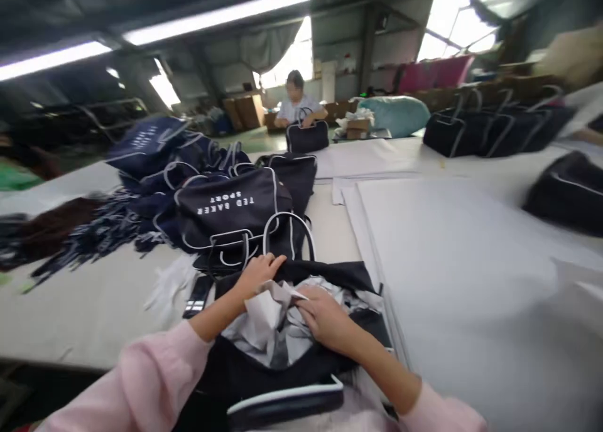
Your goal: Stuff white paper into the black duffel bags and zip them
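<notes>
An open dark bag [282, 370] sits at the near edge of the surface [94, 313], mouth up and long axis running left to right, stuffed with crumpled white paper [264, 322]. The left hand [257, 275] curls its fingers over the bag's far rim. The right hand [325, 319] pinches the paper.

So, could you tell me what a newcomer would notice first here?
Probably the left hand and right hand at bottom centre, on crumpled white paper inside an open dark bag. Just beyond, a navy bag lettered TED BAKER SPORT fronts a heap of bags; a broad stack of white sheets fills the right.
</notes>
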Motion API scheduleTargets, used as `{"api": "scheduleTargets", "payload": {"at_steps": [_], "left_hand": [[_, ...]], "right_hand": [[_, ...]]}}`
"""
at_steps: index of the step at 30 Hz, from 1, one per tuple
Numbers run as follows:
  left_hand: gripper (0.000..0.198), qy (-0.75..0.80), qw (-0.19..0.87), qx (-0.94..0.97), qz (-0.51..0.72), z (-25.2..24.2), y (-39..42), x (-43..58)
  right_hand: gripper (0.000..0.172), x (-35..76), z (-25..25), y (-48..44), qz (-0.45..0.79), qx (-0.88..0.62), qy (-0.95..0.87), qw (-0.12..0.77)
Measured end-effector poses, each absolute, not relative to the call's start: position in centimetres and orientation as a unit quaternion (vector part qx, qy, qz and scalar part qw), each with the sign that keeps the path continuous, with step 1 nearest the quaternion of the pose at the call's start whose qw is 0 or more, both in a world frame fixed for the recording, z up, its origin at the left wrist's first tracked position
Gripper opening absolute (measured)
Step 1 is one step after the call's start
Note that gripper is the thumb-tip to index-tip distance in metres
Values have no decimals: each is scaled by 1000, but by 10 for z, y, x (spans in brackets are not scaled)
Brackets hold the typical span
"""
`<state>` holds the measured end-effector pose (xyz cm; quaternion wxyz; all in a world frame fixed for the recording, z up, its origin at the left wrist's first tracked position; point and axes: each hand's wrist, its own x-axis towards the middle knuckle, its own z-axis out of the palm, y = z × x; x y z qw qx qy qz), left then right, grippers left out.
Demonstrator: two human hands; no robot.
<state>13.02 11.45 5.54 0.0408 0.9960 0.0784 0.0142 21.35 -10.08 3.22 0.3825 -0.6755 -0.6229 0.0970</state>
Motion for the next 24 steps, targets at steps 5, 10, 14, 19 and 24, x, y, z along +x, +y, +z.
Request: {"api": "scheduleTargets", "payload": {"at_steps": [5,10,14,19,24], "left_hand": [[45,-12,-33,998,58,50,112,152],[33,-106,-64,983,133,44,113,156],[24,-32,-55,948,312,81,92,161],[33,116,19,886,448,173,69,169],[41,-40,200,973,107,144,72,143]], "right_hand": [[17,214,25,-99,55,-699,-624,343],[18,204,26,-109,31,-716,-590,371],[24,217,21,-95,47,-749,-563,345],[31,263,26,-66,130,-809,-511,261],[35,236,38,-89,79,-839,-466,271]]}}
